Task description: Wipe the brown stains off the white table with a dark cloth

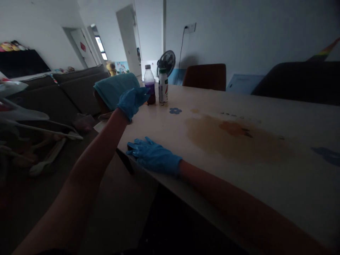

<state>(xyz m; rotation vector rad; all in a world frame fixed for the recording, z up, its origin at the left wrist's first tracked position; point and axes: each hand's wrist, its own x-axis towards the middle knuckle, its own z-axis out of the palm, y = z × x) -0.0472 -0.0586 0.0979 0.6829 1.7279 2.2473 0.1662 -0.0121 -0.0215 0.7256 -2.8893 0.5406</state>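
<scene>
My left hand (134,101), in a blue glove, reaches over the table's far left corner. Its fingers are stretched out and bent a little, with the tips overlapping a clear bottle (149,76) with a purple label and dark contents. Whether they touch it I cannot tell. Right beside that bottle stands a white bottle (163,88) with a green cap. My right hand (155,156), also blue-gloved, lies flat near the table's edge, fingers spread. Under its fingertips shows a small dark patch that I cannot make out. The pale table cover (170,131) carries printed flowers.
A chair with a light-blue towel (117,86) stands past the left corner. Behind the table are a brown chair (205,76), a dark chair (300,83) and a fan (167,60). A grey sofa (77,85) and a white rack (32,115) with hanging items are at left.
</scene>
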